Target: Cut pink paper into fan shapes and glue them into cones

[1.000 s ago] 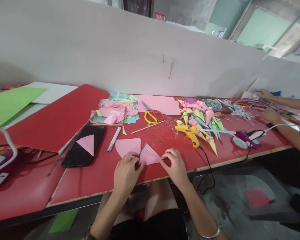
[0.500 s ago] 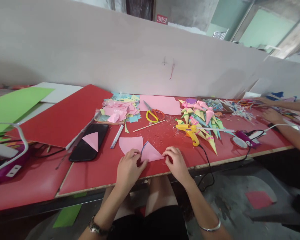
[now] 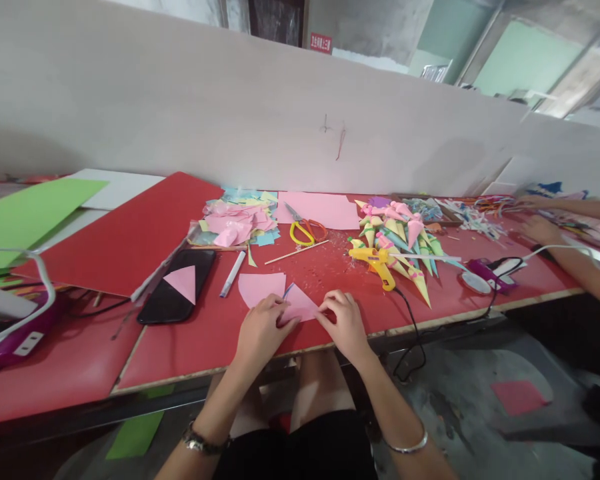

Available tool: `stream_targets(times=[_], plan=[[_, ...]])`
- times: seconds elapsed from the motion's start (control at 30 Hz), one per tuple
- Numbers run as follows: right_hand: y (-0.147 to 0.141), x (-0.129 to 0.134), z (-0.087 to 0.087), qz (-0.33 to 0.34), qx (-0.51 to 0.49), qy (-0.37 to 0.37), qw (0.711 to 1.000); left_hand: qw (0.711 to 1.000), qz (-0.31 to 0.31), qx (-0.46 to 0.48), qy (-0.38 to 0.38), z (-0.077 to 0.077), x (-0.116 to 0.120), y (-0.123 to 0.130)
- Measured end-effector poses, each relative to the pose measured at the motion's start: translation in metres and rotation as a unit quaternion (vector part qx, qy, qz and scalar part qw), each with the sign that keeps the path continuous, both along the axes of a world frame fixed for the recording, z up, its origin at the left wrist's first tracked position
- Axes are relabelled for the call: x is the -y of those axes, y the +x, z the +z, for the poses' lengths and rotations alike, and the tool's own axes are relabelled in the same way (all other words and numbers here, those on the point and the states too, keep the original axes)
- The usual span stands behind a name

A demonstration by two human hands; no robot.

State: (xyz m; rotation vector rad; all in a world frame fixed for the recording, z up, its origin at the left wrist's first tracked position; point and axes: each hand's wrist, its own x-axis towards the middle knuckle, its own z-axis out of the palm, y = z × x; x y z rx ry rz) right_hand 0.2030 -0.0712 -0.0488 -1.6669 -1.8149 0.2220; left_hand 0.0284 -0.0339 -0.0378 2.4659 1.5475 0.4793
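Note:
On the red table in front of me lies a cut piece of pink paper point(image 3: 301, 302), roughly a pointed wedge, with a short thin blue line near its upper left edge. My left hand point(image 3: 264, 327) is closed over that paper's left side, thumb and fingers on it. At its right tip, the thumb and index finger of my right hand point(image 3: 344, 325) pinch the corner. A second pink piece point(image 3: 258, 288) lies just left, partly behind my left hand. The fingertips of the left hand are partly hidden.
A marker point(image 3: 233, 274), phone point(image 3: 177, 287), wooden stick point(image 3: 297, 252) and scissors point(image 3: 303, 232) lie around the paper. To the right are a yellow glue gun point(image 3: 379, 263) with a cord and a pile of paper cones point(image 3: 400, 230). Another person's hands point(image 3: 543, 230) are at far right.
My right hand has moved left along the paper, closer to my left hand, and now pinches its right tip. The left hand has barely shifted.

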Motion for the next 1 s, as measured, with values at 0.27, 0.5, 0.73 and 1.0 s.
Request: stream_targets(times=[0.27,0.5,0.73,1.0], plan=[[-0.002,0.001,-0.001,-0.010,0.022,0.004,1.000,0.999,0.020,-0.038,0.009,0.003,0.001,0.000],[-0.001,-0.001,-0.003,-0.014,0.023,-0.004,1.000,0.999,0.016,-0.038,0.010,0.001,0.006,-0.009],[-0.001,-0.002,0.000,-0.022,0.040,-0.018,0.999,0.967,-0.141,-0.142,0.157,0.010,0.004,-0.006],[-0.002,-0.002,0.001,-0.018,0.034,-0.018,0.999,0.932,-0.256,-0.213,0.144,0.017,0.009,-0.028]])
